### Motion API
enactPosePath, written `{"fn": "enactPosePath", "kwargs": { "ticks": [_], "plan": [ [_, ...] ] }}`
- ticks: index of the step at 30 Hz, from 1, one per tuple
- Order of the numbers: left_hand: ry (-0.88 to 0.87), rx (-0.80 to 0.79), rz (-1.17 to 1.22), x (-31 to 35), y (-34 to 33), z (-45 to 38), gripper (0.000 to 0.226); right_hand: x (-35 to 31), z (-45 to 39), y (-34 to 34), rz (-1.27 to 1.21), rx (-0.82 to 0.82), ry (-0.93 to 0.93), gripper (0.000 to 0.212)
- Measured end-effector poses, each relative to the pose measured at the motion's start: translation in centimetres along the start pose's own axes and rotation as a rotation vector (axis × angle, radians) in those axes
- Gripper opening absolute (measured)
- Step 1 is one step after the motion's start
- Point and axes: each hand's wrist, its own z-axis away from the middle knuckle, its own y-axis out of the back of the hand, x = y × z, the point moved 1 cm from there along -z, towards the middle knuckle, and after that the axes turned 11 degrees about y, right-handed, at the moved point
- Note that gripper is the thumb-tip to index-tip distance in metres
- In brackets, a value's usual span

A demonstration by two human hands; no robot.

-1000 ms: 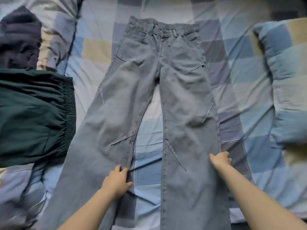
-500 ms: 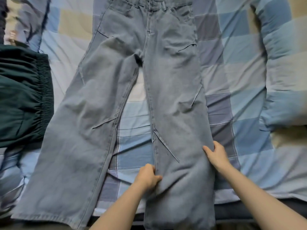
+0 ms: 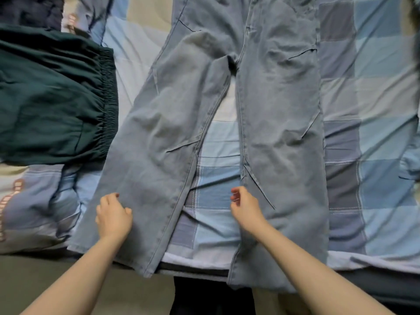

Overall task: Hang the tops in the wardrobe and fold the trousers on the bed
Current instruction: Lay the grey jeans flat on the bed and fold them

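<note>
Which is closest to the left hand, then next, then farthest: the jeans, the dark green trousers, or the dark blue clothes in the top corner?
1. The jeans: right under the left hand, which sits on the left leg near the hem.
2. The dark green trousers: up and to the left, beside the jeans.
3. The dark blue clothes: far top-left corner, beyond the green trousers.

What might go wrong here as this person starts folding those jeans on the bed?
The two legs of the jeans lie spread apart, so a fold now may come out crooked. Their hems hang over the edge of the bed and could drag the fabric down. Creases across the legs may get pressed in. The left hand and right hand are low on the legs, and the dark green trousers lie close alongside, so a wide swing could ruffle them.
</note>
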Motion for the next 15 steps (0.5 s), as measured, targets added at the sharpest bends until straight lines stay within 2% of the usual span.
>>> {"fn": "enactPosePath", "kwargs": {
  "ticks": [3, 5, 7, 10, 12, 15],
  "plan": [
    [0.128, -0.077, 0.089, -3.4, 0.5, -3.4, 0.062, -2.5, -1.4, -5.6, -0.302, -0.063, -0.202, 0.032],
    [0.148, -0.119, 0.089, -4.9, 0.3, -5.0, 0.066, -3.8, -1.9, -8.8, -0.493, -0.091, -0.333, 0.035],
    [0.146, -0.116, 0.092, -6.0, 0.0, -6.0, 0.067, -4.9, -2.3, -11.1, -0.576, -0.1, -0.41, 0.032],
    [0.132, -0.074, 0.142, -7.3, -0.3, -6.6, 0.049, -6.7, -2.5, -13.3, -0.757, -0.095, -0.451, 0.025],
    [0.031, -0.128, 0.204, -7.8, -0.5, -5.8, 0.038, -7.7, -2.3, -14.3, -0.803, -0.082, -0.404, 0.021],
    [-0.107, -0.283, 0.372, -9.3, -0.4, -3.4, 0.009, -8.1, -1.1, -15.0, -0.564, -0.008, -0.26, 0.025]
  ]
}}
